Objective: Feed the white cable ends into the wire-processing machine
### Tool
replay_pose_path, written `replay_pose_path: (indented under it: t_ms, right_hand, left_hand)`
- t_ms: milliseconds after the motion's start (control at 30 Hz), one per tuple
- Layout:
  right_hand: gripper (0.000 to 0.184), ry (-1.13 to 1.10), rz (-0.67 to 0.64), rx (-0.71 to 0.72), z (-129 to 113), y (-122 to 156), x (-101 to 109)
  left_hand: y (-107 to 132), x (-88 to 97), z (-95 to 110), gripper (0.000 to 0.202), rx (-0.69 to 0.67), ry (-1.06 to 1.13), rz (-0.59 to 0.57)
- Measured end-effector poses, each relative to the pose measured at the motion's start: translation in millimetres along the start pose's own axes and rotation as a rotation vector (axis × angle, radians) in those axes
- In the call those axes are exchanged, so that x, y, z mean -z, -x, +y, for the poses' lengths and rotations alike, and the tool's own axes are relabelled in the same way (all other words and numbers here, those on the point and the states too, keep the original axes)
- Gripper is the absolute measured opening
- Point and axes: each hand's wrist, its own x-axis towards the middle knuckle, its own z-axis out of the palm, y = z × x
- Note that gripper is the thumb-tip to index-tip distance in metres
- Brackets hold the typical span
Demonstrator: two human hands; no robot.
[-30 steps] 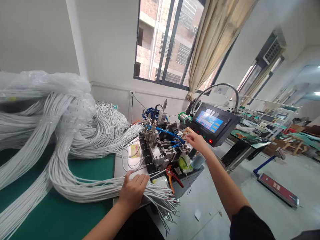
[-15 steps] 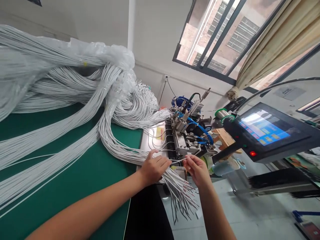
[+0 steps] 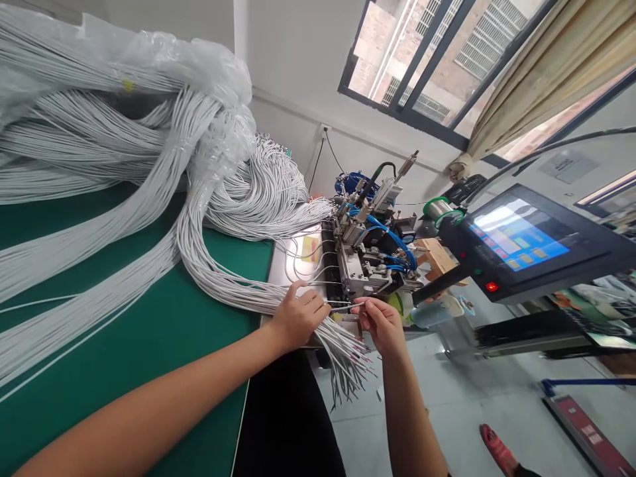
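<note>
Since half a second ago, both hands sit slightly farther in toward the machine (image 3: pixel 370 265). Left hand (image 3: pixel 298 318) pins the wire bundle (image 3: pixel 238 295) on the worktop (image 3: pixel 149 344); right hand (image 3: pixel 380 324) fingers pinch one wire (image 3: pixel 342 307). Keep it straight, feed squarely.

A factory workshop, a cable-assembly station. Just beyond the fingers (image 3: pixel 365 306), a small benchtop machine (image 3: pixel 370 262) with blue air hoses; to their right, a touchscreen control panel (image 3: pixel 517 242) with a red button. Left of the fingers, heaps of white wire bundles (image 3: pixel 149 199) on a green bench mat (image 3: pixel 149 344). Farther right, more workbenches (image 3: pixel 603 311); bare concrete floor (image 3: pixel 472 411) below.
</note>
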Motion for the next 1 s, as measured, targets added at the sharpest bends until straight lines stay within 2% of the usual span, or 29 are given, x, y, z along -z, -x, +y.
replay_pose_path:
  t_ms: [100,200,333,467,667,1000]
  right_hand:
    - [0.035,0.176,0.069,0.036,4,-2,7]
    - [0.030,0.505,0.150,0.148,7,-2,11]
    - [0.025,0.761,0.163,0.266,11,0,11]
    - [0.026,0.835,0.156,0.306,11,0,11]
    - [0.026,0.813,0.083,0.322,7,-3,16]
    - [0.027,0.850,-0.008,0.272,7,-9,20]
  left_hand:
    - [0,0.3,0,0.031,-0.003,0.004,0.013]
    - [0,0.4,1,0.031,0.013,-0.007,0.012]
    - [-1,-0.1,2,0.026,0.026,-0.021,0.014]
    - [-1,-0.7,3,0.024,0.025,-0.024,0.030]
    - [-1,-1.8,4,0.023,0.024,-0.063,0.077]
    - [-1,-2.7,5,0.020,0.043,-0.107,0.123]
